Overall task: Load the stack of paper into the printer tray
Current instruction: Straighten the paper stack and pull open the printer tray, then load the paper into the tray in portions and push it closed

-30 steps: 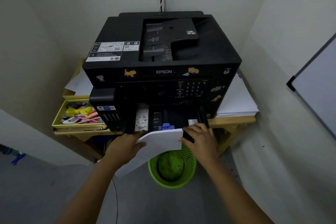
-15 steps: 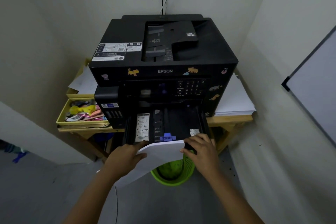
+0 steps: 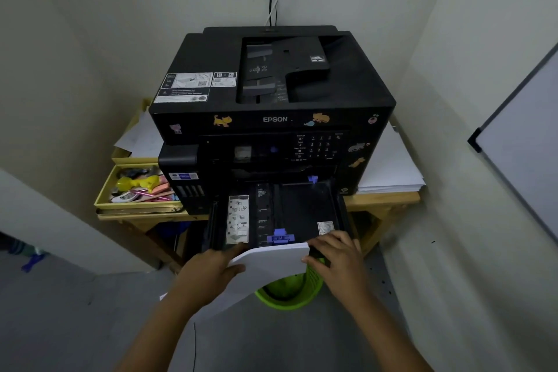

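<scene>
In the head view, the stack of paper (image 3: 271, 269) is being held at the near edge of the pulled-out printer tray (image 3: 302, 205), its far edge just reaching the tray's near lip beside the purple guide (image 3: 280, 236). The stack is being gripped on its left side by the left hand (image 3: 211, 269), with the thumb lying over the top sheet, and is being pinched at its right corner by the curled fingers of the right hand (image 3: 335, 260). The stack is being kept skewed, its long axis running from near left to far right, while the tray bed is lying straight ahead, farther off than both hands. The right hand is sitting nearer the tray. A squaring of the stack to the tray is probably being called for. The printer (image 3: 271, 100) is resting on a wooden surface (image 3: 389, 198), above a green basket (image 3: 290, 293).
</scene>
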A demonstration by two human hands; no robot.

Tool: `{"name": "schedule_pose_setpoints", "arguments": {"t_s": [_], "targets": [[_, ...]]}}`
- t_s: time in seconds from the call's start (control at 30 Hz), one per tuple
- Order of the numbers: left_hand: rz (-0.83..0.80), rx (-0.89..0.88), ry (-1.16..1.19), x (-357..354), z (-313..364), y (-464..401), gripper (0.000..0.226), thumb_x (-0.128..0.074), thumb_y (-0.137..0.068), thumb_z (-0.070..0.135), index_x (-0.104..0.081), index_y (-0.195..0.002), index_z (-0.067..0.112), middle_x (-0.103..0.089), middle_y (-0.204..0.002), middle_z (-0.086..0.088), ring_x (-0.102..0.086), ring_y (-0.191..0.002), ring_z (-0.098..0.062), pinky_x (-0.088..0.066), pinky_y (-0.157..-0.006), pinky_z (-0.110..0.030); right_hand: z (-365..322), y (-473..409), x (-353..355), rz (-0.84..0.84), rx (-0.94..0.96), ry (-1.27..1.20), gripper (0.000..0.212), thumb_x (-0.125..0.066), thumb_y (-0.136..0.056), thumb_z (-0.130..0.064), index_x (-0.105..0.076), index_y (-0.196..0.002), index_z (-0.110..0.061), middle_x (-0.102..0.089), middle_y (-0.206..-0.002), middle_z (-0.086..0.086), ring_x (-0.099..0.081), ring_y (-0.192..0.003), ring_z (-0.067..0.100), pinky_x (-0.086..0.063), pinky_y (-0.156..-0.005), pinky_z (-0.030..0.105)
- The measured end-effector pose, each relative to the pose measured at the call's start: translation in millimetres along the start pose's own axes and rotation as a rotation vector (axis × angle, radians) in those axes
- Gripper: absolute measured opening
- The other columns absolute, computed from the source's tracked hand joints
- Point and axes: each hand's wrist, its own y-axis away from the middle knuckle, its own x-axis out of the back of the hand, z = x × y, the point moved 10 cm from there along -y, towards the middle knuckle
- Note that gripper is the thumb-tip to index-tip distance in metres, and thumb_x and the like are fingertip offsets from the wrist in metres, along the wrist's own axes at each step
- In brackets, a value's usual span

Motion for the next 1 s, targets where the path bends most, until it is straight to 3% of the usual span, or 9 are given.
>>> {"name": "schedule_pose_setpoints", "arguments": {"t_s": [0.17, 0.33, 0.43, 0.47, 0.53, 0.63, 0.8, 0.93, 1.0], "targets": [[-0.017, -0.016, -0.006, 0, 2, 2, 0.052, -0.047, -0.103, 0.051, -0.033, -0.153, 0.046, -0.068, -0.130, 0.003, -0.068, -0.107, -0.013, -0.055, -0.084, -0.026, -2, 1, 3, -0.004, -0.006, 0.003, 0.041, -0.065, -0.090, -0.062, -0.079, -0.117, -0.033, -0.074, -0.114, -0.021, -0.057, -0.117, 0.014, -0.048, -0.084, 0.040], [-0.062, -0.027, 0.020, 6, 2, 15, 0.062, -0.046, -0.103, 0.052, -0.017, -0.157, 0.055, -0.067, -0.134, 0.007, -0.066, -0.109, -0.010, -0.050, -0.079, -0.022, -3, -4, 6, -0.098, -0.052, -0.046, 0.053, -0.067, -0.088, -0.069, -0.078, -0.126, -0.035, -0.071, -0.117, -0.023, -0.055, -0.119, 0.010, -0.050, -0.093, 0.039], [-0.118, -0.001, 0.127, 18, -3, 25, 0.043, -0.049, -0.101, 0.052, -0.027, -0.128, 0.077, -0.072, -0.122, 0.009, -0.067, -0.096, -0.008, -0.055, -0.077, -0.023, -8, -15, 15, -0.186, -0.112, -0.165, 0.066, -0.071, -0.081, -0.075, -0.073, -0.135, -0.036, -0.064, -0.124, -0.023, -0.050, -0.124, 0.004, -0.050, -0.105, 0.031], [-0.137, 0.014, 0.169, 24, -3, 28, 0.031, -0.051, -0.101, 0.051, -0.037, -0.114, 0.075, -0.072, -0.118, 0.011, -0.068, -0.095, -0.007, -0.057, -0.079, -0.025, -11, -19, 19, -0.223, -0.141, -0.205, 0.070, -0.074, -0.078, -0.076, -0.072, -0.137, -0.038, -0.060, -0.126, -0.025, -0.050, -0.124, 0.001, -0.048, -0.107, 0.027], [-0.169, 0.040, 0.228, 40, -1, 32, 0.018, -0.052, -0.102, 0.049, -0.051, -0.113, 0.063, -0.070, -0.110, 0.017, -0.069, -0.098, -0.006, -0.058, -0.082, -0.027, -21, -30, 31, -0.269, -0.170, -0.267, 0.073, -0.079, -0.074, -0.076, -0.071, -0.136, -0.040, -0.054, -0.124, -0.029, -0.053, -0.121, -0.003, -0.047, -0.107, 0.022], [-0.194, 0.060, 0.327, 68, 2, 33, 0.019, -0.055, -0.099, 0.052, -0.061, -0.117, 0.051, -0.071, -0.109, 0.020, -0.070, -0.095, -0.003, -0.059, -0.082, -0.028, -40, -47, 51, -0.310, -0.188, -0.346, 0.065, -0.087, -0.073, -0.067, -0.075, -0.130, -0.038, -0.056, -0.118, -0.030, -0.056, -0.116, -0.006, -0.049, -0.102, 0.020], [-0.137, 0.092, 0.533, 131, 9, 34, 0.018, -0.063, -0.094, 0.055, -0.069, -0.110, 0.048, -0.075, -0.100, 0.022, -0.072, -0.088, 0.002, -0.059, -0.075, -0.022, -60, -75, 84, -0.315, -0.302, -0.559, 0.049, -0.093, -0.072, -0.061, -0.080, -0.114, -0.042, -0.070, -0.116, -0.019, -0.065, -0.103, -0.009, -0.056, -0.083, 0.017], [-0.069, 0.089, 0.641, 183, 15, 31, 0.026, -0.066, -0.094, 0.051, -0.071, -0.115, 0.036, -0.078, -0.100, 0.014, -0.075, -0.088, -0.006, -0.062, -0.077, -0.029, -72, -91, 107, -0.263, -0.389, -0.807, 0.045, -0.096, -0.076, -0.047, -0.080, -0.115, -0.032, -0.082, -0.112, -0.010, -0.077, -0.101, 0.005, -0.066, -0.088, 0.034], [-0.001, 0.091, 0.666, 207, 15, 30, 0.024, -0.068, -0.093, 0.051, -0.072, -0.110, 0.034, -0.079, -0.096, 0.015, -0.076, -0.085, -0.006, -0.063, -0.074, -0.029, -73, -101, 121, -0.199, -0.419, -0.882, 0.045, -0.096, -0.078, -0.041, -0.079, -0.118, -0.029, -0.082, -0.113, -0.009, -0.078, -0.106, 0.013, -0.066, -0.089, 0.035]]}}
